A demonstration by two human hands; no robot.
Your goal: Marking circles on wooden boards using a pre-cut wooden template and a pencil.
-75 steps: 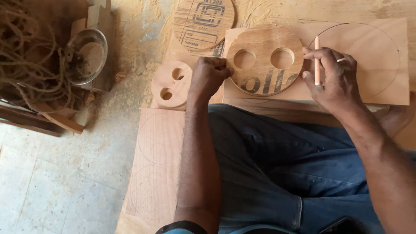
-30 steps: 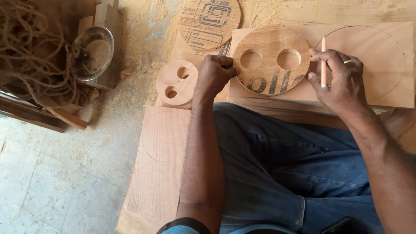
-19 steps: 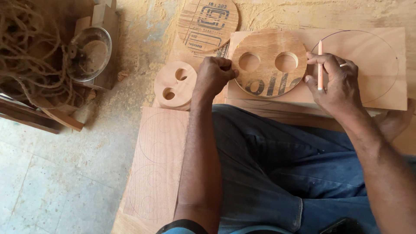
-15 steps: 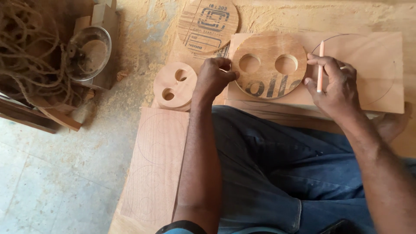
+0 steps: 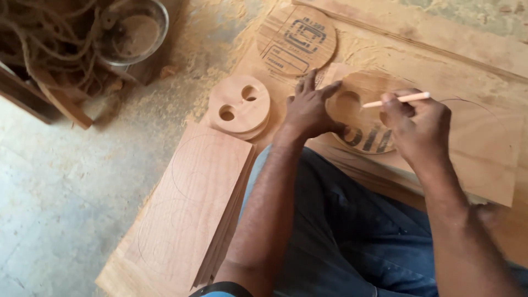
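Where the view begins at nine o'clock, bare concrete floor fills the left side, with a tangle of coarse rope and a dusty glass bowl at eleven o'clock. Toward six o'clock lies a stack of rectangular boards, faint circles pencilled on the top one. Just above it sits a small pile of two-holed wooden discs, and at twelve o'clock a printed plywood disc rests on sawdust. Next comes the left hand, fingers spread and flat, pressing the left edge of the round template, a larger disc with holes lying on a pale plywood sheet at three o'clock. The right hand covers the template's right part, closed around a light pencil that points toward nine o'clock.
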